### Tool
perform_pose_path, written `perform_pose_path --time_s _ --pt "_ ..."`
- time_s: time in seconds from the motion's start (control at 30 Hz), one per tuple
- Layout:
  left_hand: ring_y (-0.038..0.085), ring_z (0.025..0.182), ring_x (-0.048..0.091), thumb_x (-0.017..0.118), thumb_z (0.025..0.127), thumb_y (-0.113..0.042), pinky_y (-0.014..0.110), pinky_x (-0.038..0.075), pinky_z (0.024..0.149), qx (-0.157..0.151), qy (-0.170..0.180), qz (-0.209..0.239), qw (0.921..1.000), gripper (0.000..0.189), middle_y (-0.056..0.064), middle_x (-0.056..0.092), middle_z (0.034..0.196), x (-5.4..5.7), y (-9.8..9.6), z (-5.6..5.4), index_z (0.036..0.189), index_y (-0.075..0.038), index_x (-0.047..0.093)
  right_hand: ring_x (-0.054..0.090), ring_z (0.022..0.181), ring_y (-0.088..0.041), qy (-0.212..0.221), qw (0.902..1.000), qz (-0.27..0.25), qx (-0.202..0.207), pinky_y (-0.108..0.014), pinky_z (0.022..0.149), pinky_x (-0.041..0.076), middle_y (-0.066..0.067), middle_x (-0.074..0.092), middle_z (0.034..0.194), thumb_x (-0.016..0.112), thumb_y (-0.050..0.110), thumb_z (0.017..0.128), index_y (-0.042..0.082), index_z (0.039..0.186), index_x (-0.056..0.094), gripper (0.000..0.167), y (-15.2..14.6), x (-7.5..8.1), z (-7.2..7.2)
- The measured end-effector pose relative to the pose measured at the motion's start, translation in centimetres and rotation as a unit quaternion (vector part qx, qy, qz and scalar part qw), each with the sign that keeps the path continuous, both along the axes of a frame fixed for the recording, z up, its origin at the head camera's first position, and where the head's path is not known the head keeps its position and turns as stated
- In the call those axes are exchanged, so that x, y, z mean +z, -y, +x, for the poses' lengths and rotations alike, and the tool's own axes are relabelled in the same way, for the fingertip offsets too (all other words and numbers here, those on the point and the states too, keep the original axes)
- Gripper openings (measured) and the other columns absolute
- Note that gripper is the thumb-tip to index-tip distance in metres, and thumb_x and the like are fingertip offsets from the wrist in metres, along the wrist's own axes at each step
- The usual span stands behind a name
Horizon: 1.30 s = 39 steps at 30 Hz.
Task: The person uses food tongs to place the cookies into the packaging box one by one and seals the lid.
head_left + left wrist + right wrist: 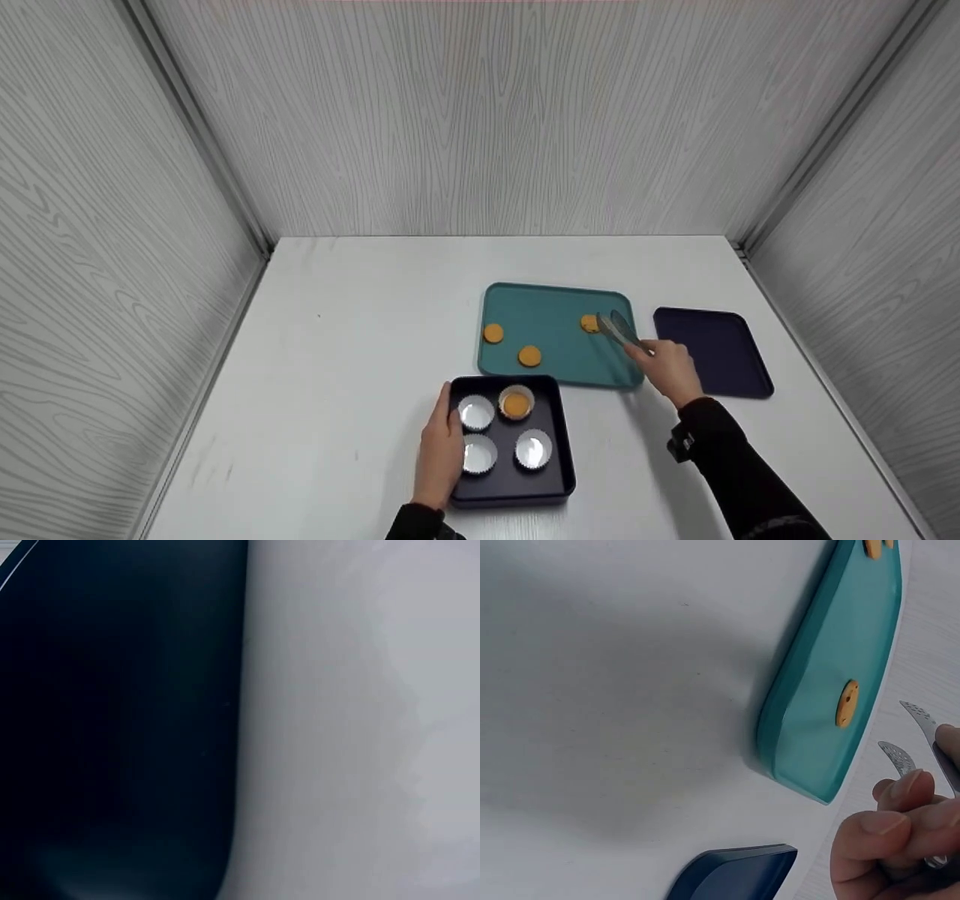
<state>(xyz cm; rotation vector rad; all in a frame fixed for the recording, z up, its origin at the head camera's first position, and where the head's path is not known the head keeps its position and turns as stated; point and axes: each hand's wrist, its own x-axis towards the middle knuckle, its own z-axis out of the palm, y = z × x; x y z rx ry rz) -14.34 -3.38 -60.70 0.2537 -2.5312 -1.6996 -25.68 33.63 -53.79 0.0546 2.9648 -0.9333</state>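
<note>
My right hand (670, 371) grips metal tongs (907, 739), their two perforated tips spread apart over the right part of the teal tray (555, 304). The tongs' tips overlap a round cookie (589, 323) in the head view; the right wrist view shows that cookie lying on the tray, apart from the tips. My left hand (440, 454) holds the left wall of a deep navy square pan (510, 491). In it stand several pleated paper cups (533, 449), one with a cookie (516, 405) inside. The pan's dark side fills half the left wrist view.
Two more cookies, one at the left edge (493, 333) and one near the front (529, 356), lie on the teal tray. A shallow navy tray (712, 349) sits to its right. Pale panels (480, 120) wall the white table (337, 360) at the back and sides.
</note>
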Motion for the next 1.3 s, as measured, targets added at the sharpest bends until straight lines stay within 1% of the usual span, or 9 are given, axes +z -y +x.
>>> perform_pose_path --time_s 0.07,0.13,0.2,0.4,0.63,0.77,0.87,1.1,1.3 --pt "0.032 0.148 0.038 0.042 0.111 -0.020 0.052 0.033 0.121 0.001 0.000 0.000 1.0000 0.052 0.009 0.040 0.162 0.0 0.0 0.0 0.162 -0.016 0.033 0.067 0.071 -0.023 0.009 0.9999 -0.004 -0.005 -0.034 0.058 0.054 -0.027 0.072 0.111 0.060 0.045 0.102 -0.007 0.132 0.065 0.060 0.1 -0.1 -0.2" --pt "0.033 0.148 0.038 0.042 0.110 -0.019 0.053 0.034 0.120 0.001 -0.002 0.000 1.0000 0.052 0.010 0.040 0.162 0.1 0.0 0.0 0.162 -0.015 0.033 0.063 0.065 -0.019 0.014 0.9999 -0.007 -0.006 -0.030 0.052 0.050 -0.026 0.073 0.107 0.060 0.044 0.102 -0.008 0.131 0.065 0.060 0.1 -0.2 -0.5" --pt "0.033 0.147 0.039 0.043 0.110 -0.019 0.053 0.034 0.120 0.002 -0.002 -0.001 1.0000 0.052 0.010 0.040 0.161 0.1 0.0 0.0 0.161 -0.016 0.034 0.063 0.062 -0.019 0.019 0.9997 -0.009 -0.009 -0.029 0.050 0.049 -0.026 0.073 0.106 0.060 0.044 0.102 -0.008 0.131 0.065 0.060 0.1 -0.4 -0.8" --pt "0.033 0.147 0.038 0.043 0.110 -0.019 0.053 0.033 0.121 0.002 -0.002 -0.005 1.0000 0.052 0.009 0.040 0.162 0.0 0.0 0.0 0.161 -0.015 0.035 0.066 0.058 -0.027 0.039 0.9991 -0.011 -0.015 -0.029 0.045 0.049 -0.025 0.072 0.100 0.058 0.042 0.104 -0.009 0.132 0.064 0.059 0.1 -0.7 -1.6" --pt "0.032 0.148 0.038 0.043 0.110 -0.017 0.052 0.033 0.121 0.001 -0.009 -0.001 1.0000 0.052 0.009 0.039 0.162 0.1 0.0 0.0 0.161 -0.013 0.034 0.058 0.045 -0.020 0.058 0.9982 -0.008 -0.013 -0.028 0.041 0.047 -0.019 0.068 0.075 0.056 0.045 0.104 -0.010 0.130 0.064 0.061 0.5 -1.0 -2.3" --pt "0.032 0.148 0.038 0.042 0.111 -0.017 0.052 0.033 0.121 -0.003 -0.010 0.007 0.9999 0.052 0.009 0.039 0.162 0.2 0.0 0.0 0.161 -0.013 0.033 0.061 0.046 -0.023 0.062 0.9978 -0.005 -0.021 -0.028 0.042 0.047 -0.011 0.062 0.065 0.057 0.045 0.104 -0.006 0.117 0.071 0.055 0.9 -1.2 -2.5" --pt "0.031 0.148 0.037 0.042 0.111 -0.018 0.051 0.032 0.121 -0.003 -0.004 0.010 0.9999 0.052 0.008 0.038 0.163 0.2 0.0 0.0 0.162 -0.014 0.033 0.063 0.049 -0.025 0.064 0.9976 0.002 -0.027 -0.028 0.042 0.048 -0.006 0.057 0.061 0.058 0.046 0.103 -0.005 0.101 0.072 0.053 1.0 -1.4 -2.5" --pt "0.033 0.148 0.038 0.042 0.111 -0.017 0.052 0.033 0.121 -0.003 -0.004 0.007 1.0000 0.052 0.009 0.039 0.162 0.1 0.0 0.0 0.161 -0.013 0.033 0.065 0.052 -0.026 0.065 0.9974 0.004 -0.032 -0.031 0.043 0.050 -0.008 0.059 0.064 0.060 0.046 0.102 -0.003 0.091 0.071 0.051 1.2 -1.9 -2.7" --pt "0.033 0.148 0.038 0.042 0.111 -0.018 0.053 0.032 0.121 -0.001 -0.007 0.003 1.0000 0.052 0.009 0.039 0.162 0.0 0.0 0.0 0.161 -0.014 0.034 0.060 0.054 -0.021 0.051 0.9982 0.024 -0.021 -0.030 0.047 0.048 -0.006 0.060 0.067 0.061 0.044 0.101 0.001 0.083 0.069 0.048 1.6 -1.9 -2.7"
